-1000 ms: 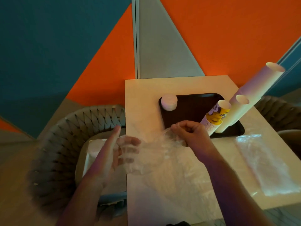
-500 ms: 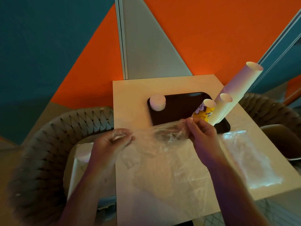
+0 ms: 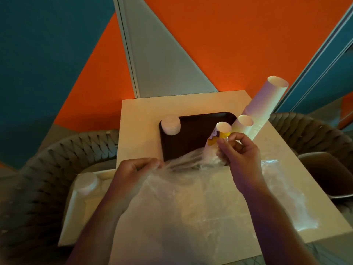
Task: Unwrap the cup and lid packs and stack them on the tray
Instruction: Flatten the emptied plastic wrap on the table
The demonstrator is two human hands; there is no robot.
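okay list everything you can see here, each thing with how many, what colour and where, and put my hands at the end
tray: one, dark brown, far middle of the table.
lid stack: one, white, on the tray's far left corner.
cup stacks: three, two white and one with a yellow print, rising from the tray's right side.
plastic wrap: one, clear, spread over the near table and held up by both hands.
second plastic wrap: one, clear, lying flat on the table's right side.
table: one, pale cream, centre.
wicker chairs: two, grey-brown, left and right of the table.
white box: one, on the left chair, with a white round thing on top.
left hand: pinches the wrap's left edge.
right hand: pinches the wrap by the printed cups.
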